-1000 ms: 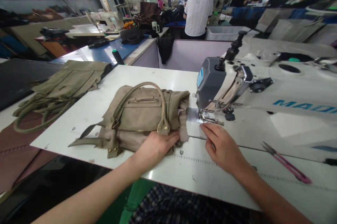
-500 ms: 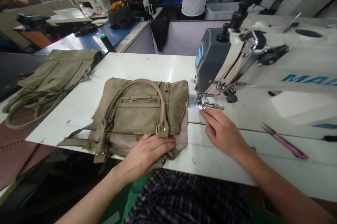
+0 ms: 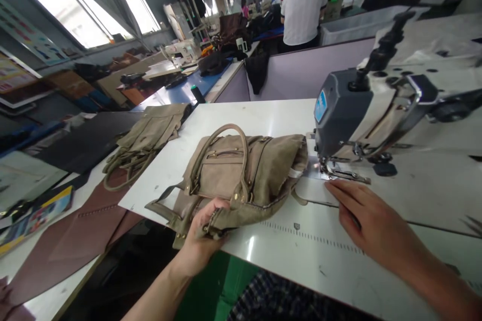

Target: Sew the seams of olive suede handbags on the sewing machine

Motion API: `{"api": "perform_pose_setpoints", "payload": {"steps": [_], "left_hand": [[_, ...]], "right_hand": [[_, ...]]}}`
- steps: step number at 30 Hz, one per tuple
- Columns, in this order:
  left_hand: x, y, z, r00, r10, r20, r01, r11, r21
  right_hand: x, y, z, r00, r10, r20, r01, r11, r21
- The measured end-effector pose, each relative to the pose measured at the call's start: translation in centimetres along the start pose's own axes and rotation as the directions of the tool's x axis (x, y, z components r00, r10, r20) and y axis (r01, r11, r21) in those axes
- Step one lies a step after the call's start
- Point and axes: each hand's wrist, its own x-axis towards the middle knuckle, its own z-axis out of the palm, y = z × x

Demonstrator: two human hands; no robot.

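Note:
An olive-green handbag with two handles and a small front zip lies on the white sewing table. My left hand is closed around its near edge, by the zipper end, with the thumb on top. That edge is lifted and folded, and the right side of the bag gapes a little. My right hand rests on the machine bed with fingers stretched out. Its fingertips are close to the presser foot of the sewing machine. No part of the bag lies under the foot.
Another olive bag lies on the left, beside brown leather panels. Thread snips show partly at the right edge. A person in a white shirt stands beyond the lilac partition.
My left hand has gone from lying flat on the bag to gripping its near edge, which is now raised and turned. The view has swung left and up. My right hand stays by the presser foot.

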Motion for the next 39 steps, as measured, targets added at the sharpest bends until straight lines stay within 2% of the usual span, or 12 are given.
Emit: {"api": "perform_pose_setpoints", "payload": {"steps": [5,9,13,17,19,23,24,26,29,32,35,39], "left_hand": [[-0.1,0.3,0.2,1.0,-0.015,0.001,0.015,0.999,-0.033],[-0.2,0.7,0.1,1.0,-0.009,0.004,0.009,0.999,-0.032],[-0.2,0.7,0.2,1.0,0.017,0.015,-0.017,1.0,0.014],[-0.5,1.1,-0.9,0.998,0.055,0.042,-0.059,0.993,0.107],[-0.8,2.5,-2.0,0.99,0.062,0.129,-0.09,0.971,0.222],[-1.5,7.4,-3.0,0.843,-0.003,0.538,-0.314,0.81,0.496],[-1.6,8.4,-2.6,0.836,-0.001,0.549,-0.361,0.752,0.551],[-1.6,9.4,-1.0,0.9,0.05,0.434,-0.366,0.628,0.687],[-1.6,8.6,1.7,0.947,0.155,0.28,-0.32,0.479,0.818],[-1.7,6.7,2.9,0.916,0.292,0.276,-0.379,0.398,0.836],[-1.5,5.1,2.6,0.848,0.423,0.32,-0.479,0.353,0.804],[-1.3,4.4,2.2,0.811,0.456,0.367,-0.523,0.282,0.805]], "right_hand": [[-0.4,0.2,-0.1,1.0,0.013,0.015,-0.013,1.0,0.006],[0.6,-1.6,-1.5,0.994,-0.042,-0.105,0.049,0.996,0.071],[3.7,-5.9,-2.5,0.986,-0.039,-0.161,0.087,0.95,0.3],[6.5,-8.9,-1.2,0.99,0.085,-0.11,-0.007,0.819,0.574],[7.2,-9.4,-0.2,0.983,0.138,-0.121,-0.029,0.769,0.639],[7.8,-10.1,0.9,0.981,0.139,-0.138,-0.019,0.771,0.637],[7.9,-10.3,1.0,0.982,0.139,-0.13,-0.026,0.774,0.633],[8.2,-10.7,1.1,0.982,0.154,-0.107,-0.052,0.772,0.634],[8.5,-11.1,1.0,0.977,0.198,-0.074,-0.106,0.763,0.638],[8.5,-11.2,0.9,0.975,0.216,-0.046,-0.14,0.764,0.63],[8.4,-11.2,1.1,0.972,0.231,-0.047,-0.153,0.769,0.62],[7.8,-11.4,1.5,0.963,0.256,-0.089,-0.146,0.766,0.626]]}}
